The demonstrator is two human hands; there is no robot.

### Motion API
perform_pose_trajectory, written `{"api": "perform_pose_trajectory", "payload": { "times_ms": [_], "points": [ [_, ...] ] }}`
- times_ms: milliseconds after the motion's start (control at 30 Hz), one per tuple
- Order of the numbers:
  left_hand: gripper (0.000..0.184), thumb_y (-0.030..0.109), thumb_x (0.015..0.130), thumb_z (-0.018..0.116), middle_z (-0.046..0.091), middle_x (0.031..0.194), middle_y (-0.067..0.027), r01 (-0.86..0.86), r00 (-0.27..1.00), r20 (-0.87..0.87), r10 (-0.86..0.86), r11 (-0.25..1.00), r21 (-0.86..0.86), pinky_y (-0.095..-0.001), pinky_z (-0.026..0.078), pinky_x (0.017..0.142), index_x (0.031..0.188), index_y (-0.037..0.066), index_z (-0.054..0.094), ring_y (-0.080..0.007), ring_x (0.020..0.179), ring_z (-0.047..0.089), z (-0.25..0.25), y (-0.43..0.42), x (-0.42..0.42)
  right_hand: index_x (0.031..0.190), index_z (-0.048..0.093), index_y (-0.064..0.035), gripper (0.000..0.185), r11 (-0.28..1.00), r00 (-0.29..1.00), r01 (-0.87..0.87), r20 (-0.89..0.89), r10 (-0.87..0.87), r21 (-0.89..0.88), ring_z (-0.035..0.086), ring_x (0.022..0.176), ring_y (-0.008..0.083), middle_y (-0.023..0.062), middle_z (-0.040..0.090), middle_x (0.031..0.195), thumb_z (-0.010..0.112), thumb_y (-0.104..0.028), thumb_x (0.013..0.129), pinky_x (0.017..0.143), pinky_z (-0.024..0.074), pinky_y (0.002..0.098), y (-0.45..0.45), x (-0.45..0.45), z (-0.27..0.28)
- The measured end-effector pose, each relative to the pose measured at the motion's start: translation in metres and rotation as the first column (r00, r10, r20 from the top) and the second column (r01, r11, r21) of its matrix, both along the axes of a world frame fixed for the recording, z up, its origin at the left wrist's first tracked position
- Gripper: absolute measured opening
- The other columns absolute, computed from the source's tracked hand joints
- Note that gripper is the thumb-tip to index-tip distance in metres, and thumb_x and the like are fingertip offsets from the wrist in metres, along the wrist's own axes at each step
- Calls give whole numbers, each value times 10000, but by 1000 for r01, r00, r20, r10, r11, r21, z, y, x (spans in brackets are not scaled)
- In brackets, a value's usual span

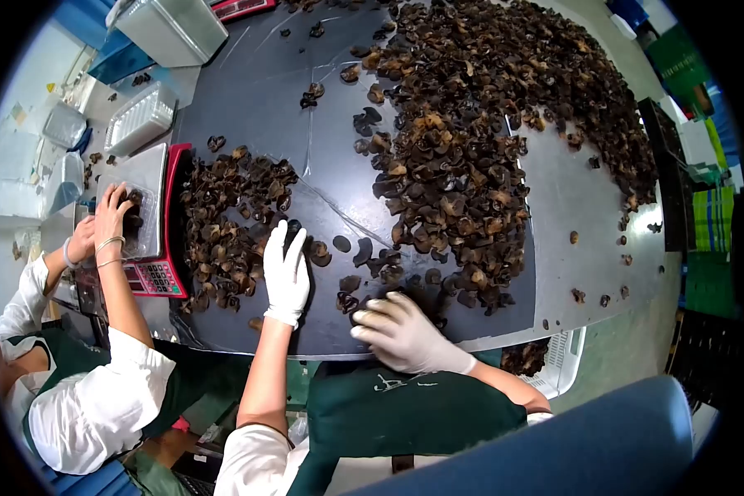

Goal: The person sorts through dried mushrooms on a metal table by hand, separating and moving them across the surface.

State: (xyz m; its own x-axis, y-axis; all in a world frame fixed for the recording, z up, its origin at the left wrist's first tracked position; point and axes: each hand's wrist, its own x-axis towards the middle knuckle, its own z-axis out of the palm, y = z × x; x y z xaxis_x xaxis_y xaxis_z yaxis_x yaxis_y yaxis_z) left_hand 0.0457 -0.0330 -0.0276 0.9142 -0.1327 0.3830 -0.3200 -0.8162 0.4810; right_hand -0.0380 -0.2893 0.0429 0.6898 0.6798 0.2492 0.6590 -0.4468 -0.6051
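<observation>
My left hand, in a white glove, is at the right edge of a smaller heap of dark brown wood ear mushrooms. Its fingers point away from me, and a dark wood ear piece shows between the fingertips, apparently pinched. Closer to the table's front edge, my right hand, also gloved, is slightly blurred. Its fingers are apart over loose pieces, and I see nothing held in them. Scattered wood ear pieces lie between the hands and the large pile.
At left, a co-worker's hands are at a clear tray on a red scale. Stacked plastic trays and a clear container stand beyond. A white basket sits below the table's front edge.
</observation>
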Motion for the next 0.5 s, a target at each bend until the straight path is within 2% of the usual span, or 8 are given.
{"api": "perform_pose_trajectory", "payload": {
  "times_ms": [33,100,133,167,267,367,467,500],
  "points": [
    [401,19,895,576,496,1446,-209,-7,1000,-3,7,1000,-14,-472,365,1118,1288,82,631,-400,1312,476,2,1,-6,1247,601,-112,504,998,998,64,-22,-63,29,498,1249,324,102,563,1316,706,-143,754,1066,383,546,-9,2,-1],
    [393,47,892,589,496,1447,-208,8,1000,-28,-8,1000,-17,-477,358,1123,1282,65,630,-399,1313,475,7,0,-20,1262,591,-67,561,944,950,312,7,-313,-110,500,1221,373,165,545,1321,722,-124,719,1047,390,527,-29,-1,7],
    [402,90,884,606,485,1458,-205,33,999,-33,-34,998,-44,-489,340,1131,1286,69,629,-410,1327,456,6,-2,-29,1283,576,-54,585,900,916,401,41,-400,-171,500,1215,381,185,532,1331,726,-134,724,1037,395,522,-37,-5,5],
    [428,187,875,638,471,1470,-196,82,995,-54,-84,996,-29,-543,299,1142,1294,100,631,-432,1350,420,7,-7,-39,1305,562,-41,610,843,873,487,84,-481,-229,499,1209,389,204,519,1340,731,-144,728,1027,400,518,-42,-8,2],
    [490,361,845,677,442,1501,-156,337,934,-164,-317,935,109,-650,222,1131,1300,184,636,-452,1385,355,19,-26,-65,1369,502,-21,674,867,915,375,-16,-402,-328,519,1158,373,224,491,1371,729,-159,749,979,430,477,-38,-17,-5],
    [476,421,832,691,439,1499,-146,377,912,-233,-337,913,154,-686,200,1118,1257,210,653,-452,1377,353,4,-22,-79,1374,493,-26,711,932,967,218,-62,-246,-288,530,1144,366,207,484,1387,735,-131,714,983,444,446,-9,-22,-13],
    [412,329,831,723,472,1444,-183,151,984,-122,-131,972,181,-666,235,1108,1207,171,662,-448,1349,391,-4,-4,-77,1361,491,-22,656,1000,993,23,-118,-24,-13,537,1179,352,184,494,1387,689,-37,736,1013,461,451,18,-11,-17],
    [384,259,856,704,477,1441,-191,79,994,-88,-64,980,182,-612,269,1121,1221,148,659,-438,1337,411,-3,2,-76,1364,484,-22,645,997,988,-52,-145,59,52,531,1187,347,179,489,1391,674,-28,748,1018,458,450,26,-7,-16]
  ]
}}
